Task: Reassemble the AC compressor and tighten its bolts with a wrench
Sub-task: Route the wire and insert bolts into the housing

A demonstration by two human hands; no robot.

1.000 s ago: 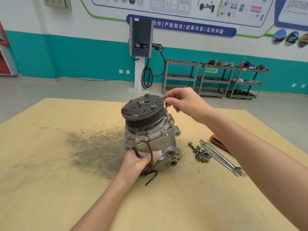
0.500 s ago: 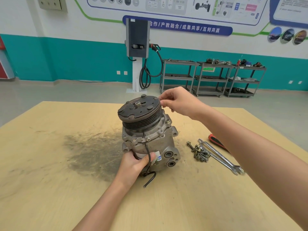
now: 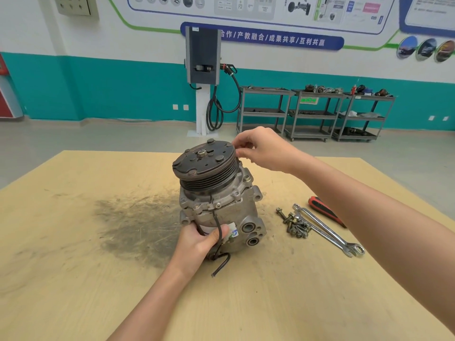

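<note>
The grey AC compressor point(image 3: 221, 207) stands tilted on the wooden table point(image 3: 73, 279), its dark grooved pulley point(image 3: 204, 163) facing up towards me. My left hand point(image 3: 197, 242) grips the lower front of the body, thumb lying over the black wire point(image 3: 221, 262). At the pulley's far right rim my right hand point(image 3: 263, 148) is raised, its fingertips pinched together on a small bolt that the fingers and the pulley mostly hide. Several loose bolts point(image 3: 295, 225) lie to the right of the compressor, beside two combination wrenches point(image 3: 327, 232).
A red and black screwdriver point(image 3: 322, 210) lies behind the wrenches, partly under my right forearm. A dark greasy smear point(image 3: 138, 225) marks the table left of the compressor. Metal carts point(image 3: 312, 114) and a charging post point(image 3: 203, 77) stand far back by the wall.
My right hand has stayed at the pulley's right rim while its fingertips shifted slightly upwards, and the bolt seen below them earlier is now hidden. My left hand keeps its grip; the view has moved a little.
</note>
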